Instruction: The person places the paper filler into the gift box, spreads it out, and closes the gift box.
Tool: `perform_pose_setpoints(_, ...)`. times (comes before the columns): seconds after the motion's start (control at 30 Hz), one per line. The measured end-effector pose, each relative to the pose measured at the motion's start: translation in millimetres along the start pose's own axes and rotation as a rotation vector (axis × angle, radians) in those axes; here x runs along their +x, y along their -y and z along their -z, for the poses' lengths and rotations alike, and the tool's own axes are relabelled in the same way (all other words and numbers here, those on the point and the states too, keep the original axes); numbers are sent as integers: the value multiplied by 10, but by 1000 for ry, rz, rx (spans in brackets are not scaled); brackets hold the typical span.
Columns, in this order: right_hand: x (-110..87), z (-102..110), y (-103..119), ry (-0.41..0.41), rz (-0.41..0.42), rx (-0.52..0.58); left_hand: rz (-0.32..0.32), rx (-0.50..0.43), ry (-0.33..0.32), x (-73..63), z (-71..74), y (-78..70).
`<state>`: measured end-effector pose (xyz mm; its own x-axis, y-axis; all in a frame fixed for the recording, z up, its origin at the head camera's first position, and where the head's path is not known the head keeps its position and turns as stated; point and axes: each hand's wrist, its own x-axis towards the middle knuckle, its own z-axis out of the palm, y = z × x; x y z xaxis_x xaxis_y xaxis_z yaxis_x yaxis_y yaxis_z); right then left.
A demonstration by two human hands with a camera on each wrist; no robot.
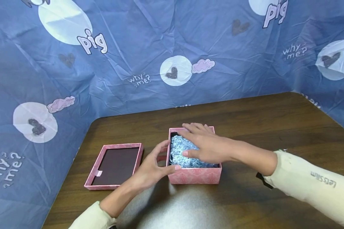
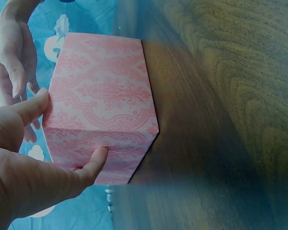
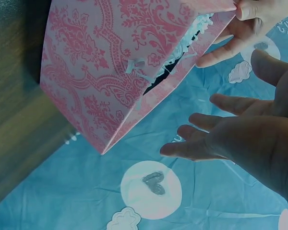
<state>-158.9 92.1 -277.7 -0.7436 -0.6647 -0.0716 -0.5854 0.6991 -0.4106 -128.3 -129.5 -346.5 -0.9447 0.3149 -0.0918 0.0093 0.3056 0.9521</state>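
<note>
While left hand (image 1: 152,166) grips pink box (image 1: 195,176), fingers parted around its corner, right hand (image 1: 207,146) above blue shreds (image 1: 179,152), fingers extended, empty.

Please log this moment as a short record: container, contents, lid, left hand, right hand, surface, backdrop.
container: pink damask-patterned box, upright with its top open
contents: light blue shredded paper, a few strands over the box's edge
lid: pink box lid, lying inside up, left of the box in the head view
left hand: grips the box at its near left corner
right hand: held above the shredded paper, fingers extended
surface: dark wood-grain table
backdrop: blue printed cloth
</note>
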Motion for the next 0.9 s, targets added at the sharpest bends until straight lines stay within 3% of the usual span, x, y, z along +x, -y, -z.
perform_pose_setpoints(0.47, -7, -10, 13, -54, 23, -43, -8, -22, 7, -12, 18, -5)
perform_pose_setpoints(0.9, 24, -20, 93, -71, 23, -47, -18, 42, -115, -123, 193, 3)
